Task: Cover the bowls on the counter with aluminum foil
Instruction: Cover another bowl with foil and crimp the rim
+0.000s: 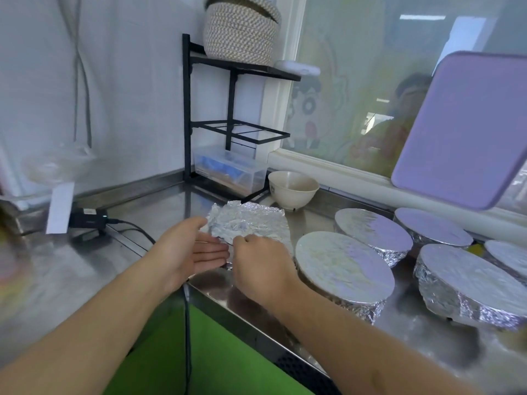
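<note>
On foil sheet (248,220): right-hand (261,266) grip pinching.

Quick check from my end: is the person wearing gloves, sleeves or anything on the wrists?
No. The left hand and right hand are bare, no gloves. Both forearms are uncovered up to the frame's edge, no sleeves showing. No watch, ring or band is visible.

Bare steel counter (159,212) lies open on the left, crossed only by a black cable (134,228) running from an adapter (88,219) near the far-left wall. On the right, foil-covered bowls (345,269) crowd together with only narrow gaps between them. At the far side a black rack (216,115), a clear plastic box (231,169) and an uncovered cream bowl (293,189) block the corner. A purple board (467,132) leans over the far right bowls.
</note>
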Available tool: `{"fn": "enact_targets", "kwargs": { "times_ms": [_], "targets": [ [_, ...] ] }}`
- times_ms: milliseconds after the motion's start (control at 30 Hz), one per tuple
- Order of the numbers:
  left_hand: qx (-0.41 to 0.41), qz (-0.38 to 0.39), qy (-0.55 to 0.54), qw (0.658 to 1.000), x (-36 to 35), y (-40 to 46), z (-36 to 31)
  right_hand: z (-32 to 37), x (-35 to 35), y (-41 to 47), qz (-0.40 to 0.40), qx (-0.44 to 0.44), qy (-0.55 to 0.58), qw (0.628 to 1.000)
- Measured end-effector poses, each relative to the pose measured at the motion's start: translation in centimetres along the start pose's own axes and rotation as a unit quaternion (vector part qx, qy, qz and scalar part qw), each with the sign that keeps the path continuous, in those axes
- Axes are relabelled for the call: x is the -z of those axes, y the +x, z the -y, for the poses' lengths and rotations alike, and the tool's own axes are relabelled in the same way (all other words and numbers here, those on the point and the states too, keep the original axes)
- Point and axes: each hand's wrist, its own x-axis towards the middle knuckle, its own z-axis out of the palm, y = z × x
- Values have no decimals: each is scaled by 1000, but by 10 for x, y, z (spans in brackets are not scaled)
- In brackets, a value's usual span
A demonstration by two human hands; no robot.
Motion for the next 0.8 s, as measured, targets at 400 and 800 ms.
{"fn": "enact_targets", "kwargs": {
  "times_ms": [400,800],
  "targets": [
    [-98,-97,146,980,-3,-43,-22,19,43,-49,-10,83,183,980],
    [-282,-120,88,948,-44,-134,-69,-31,136,-92,-176,-165,332,912]
  ]
}}
